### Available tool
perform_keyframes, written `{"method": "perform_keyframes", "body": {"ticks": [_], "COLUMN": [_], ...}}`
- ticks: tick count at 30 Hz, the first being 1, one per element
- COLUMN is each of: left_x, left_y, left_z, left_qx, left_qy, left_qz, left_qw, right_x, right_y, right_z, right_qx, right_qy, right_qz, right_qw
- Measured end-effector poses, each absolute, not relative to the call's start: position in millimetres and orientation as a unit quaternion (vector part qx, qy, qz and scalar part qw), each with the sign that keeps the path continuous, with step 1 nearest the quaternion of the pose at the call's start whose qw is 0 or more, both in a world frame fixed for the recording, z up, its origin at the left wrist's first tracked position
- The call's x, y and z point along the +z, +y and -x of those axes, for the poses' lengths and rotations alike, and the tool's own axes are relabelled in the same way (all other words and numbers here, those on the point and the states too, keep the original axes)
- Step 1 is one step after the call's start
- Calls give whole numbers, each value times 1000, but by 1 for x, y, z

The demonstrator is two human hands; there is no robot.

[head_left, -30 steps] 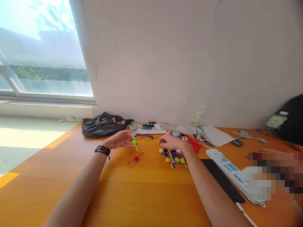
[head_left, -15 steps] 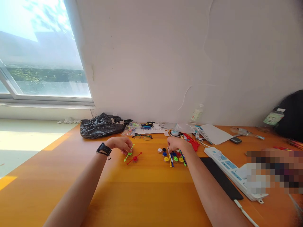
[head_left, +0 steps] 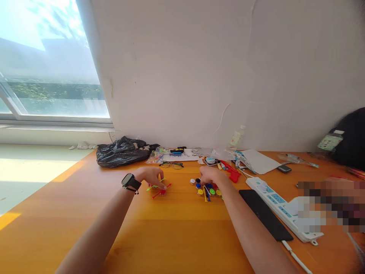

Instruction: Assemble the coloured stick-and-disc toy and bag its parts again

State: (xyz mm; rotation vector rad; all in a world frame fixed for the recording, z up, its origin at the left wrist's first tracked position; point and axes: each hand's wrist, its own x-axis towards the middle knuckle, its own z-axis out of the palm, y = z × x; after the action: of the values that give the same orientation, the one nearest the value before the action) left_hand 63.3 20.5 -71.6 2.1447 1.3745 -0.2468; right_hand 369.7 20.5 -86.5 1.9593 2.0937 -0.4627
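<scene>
My left hand (head_left: 151, 176), a black watch on its wrist, reaches down over two small arrow spinners. One has a green arrow (head_left: 155, 186), partly covered by the fingers. The other, with a red arrow on a clear round base (head_left: 162, 193), is at the tip of an outstretched finger. My right hand (head_left: 209, 174) points down into a group of loose arrows and round bases, its fingers drawn together and their tips mostly hidden. Near it lie a white base (head_left: 192, 181), a yellow base (head_left: 200, 192), a green base (head_left: 212, 192) and a yellow arrow (head_left: 205, 195).
Eyeglasses (head_left: 171, 165), a black plastic bag (head_left: 122, 152) and a red plastic piece (head_left: 234, 174) lie toward the wall. A black flat slab (head_left: 265, 214) and a white power strip (head_left: 282, 207) are on the right. Another person's blurred hand (head_left: 336, 201) is at the far right.
My left hand has shifted right, from the green spinner toward the red one, and the green arrow has turned flatter. My right hand has moved slightly left over the pieces.
</scene>
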Motion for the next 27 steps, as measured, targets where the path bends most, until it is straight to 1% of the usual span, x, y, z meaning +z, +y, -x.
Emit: {"method": "perform_keyframes", "body": {"ticks": [3,6,13,15,22,25,27], "left_x": [-79,-88,-94,-89,-57,-43,-38], "left_y": [21,23,24,22,11,4,-1], "left_z": [-74,-80,-78,-75,-73,-77,-79], "left_qx": [-105,-108,-73,-53,52,83,95], "left_qy": [517,518,508,501,475,462,454], "left_qz": [-815,-821,-836,-842,-861,-867,-870], "left_qw": [240,213,195,192,171,166,167], "right_x": [-82,-76,-74,-76,-89,-92,-89], "right_y": [20,18,17,17,19,17,16], "right_z": [-371,-373,-370,-366,-354,-352,-349], "right_qx": [-159,-167,-207,-204,-228,-237,-237], "right_qy": [716,724,755,760,767,775,785], "right_qz": [-670,-664,-623,-617,-599,-586,-570], "right_qw": [111,86,-4,-17,0,-20,-53]}}
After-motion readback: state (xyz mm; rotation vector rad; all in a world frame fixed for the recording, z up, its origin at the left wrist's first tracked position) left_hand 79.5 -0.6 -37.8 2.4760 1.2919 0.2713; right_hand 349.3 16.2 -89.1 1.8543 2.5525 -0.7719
